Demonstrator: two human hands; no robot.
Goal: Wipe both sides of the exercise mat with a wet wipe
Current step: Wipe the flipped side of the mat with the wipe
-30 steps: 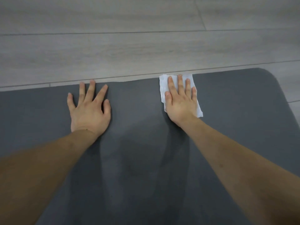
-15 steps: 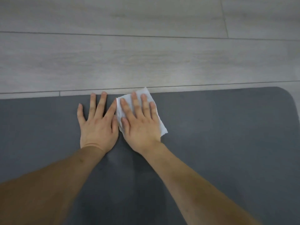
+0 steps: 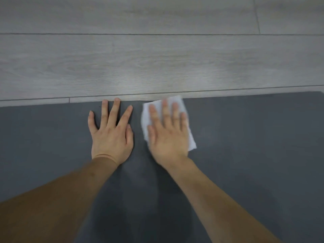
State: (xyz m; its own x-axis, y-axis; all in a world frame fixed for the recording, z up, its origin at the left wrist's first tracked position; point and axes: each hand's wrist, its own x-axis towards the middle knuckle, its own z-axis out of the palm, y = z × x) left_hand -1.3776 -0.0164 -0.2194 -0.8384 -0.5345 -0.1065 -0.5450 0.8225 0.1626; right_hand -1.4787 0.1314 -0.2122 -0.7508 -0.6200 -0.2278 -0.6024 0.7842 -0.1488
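A dark grey exercise mat (image 3: 245, 155) lies flat and fills the lower part of the view. My left hand (image 3: 110, 134) rests flat on it near its far edge, fingers spread. My right hand (image 3: 168, 135) presses a white wet wipe (image 3: 191, 142) flat against the mat, straight fingers on top. The wipe's far corner reaches the mat's far edge. Most of the wipe is hidden under my palm. Faint damp streaks show on the mat between my forearms.
Pale grey wood-plank floor (image 3: 157, 58) lies beyond the mat's far edge. The mat's rounded far right corner (image 3: 320, 93) is just in view.
My right hand with the wipe slid left until it touched my left hand, then back right a little, leaving a gap. My left hand stayed planted on the mat.
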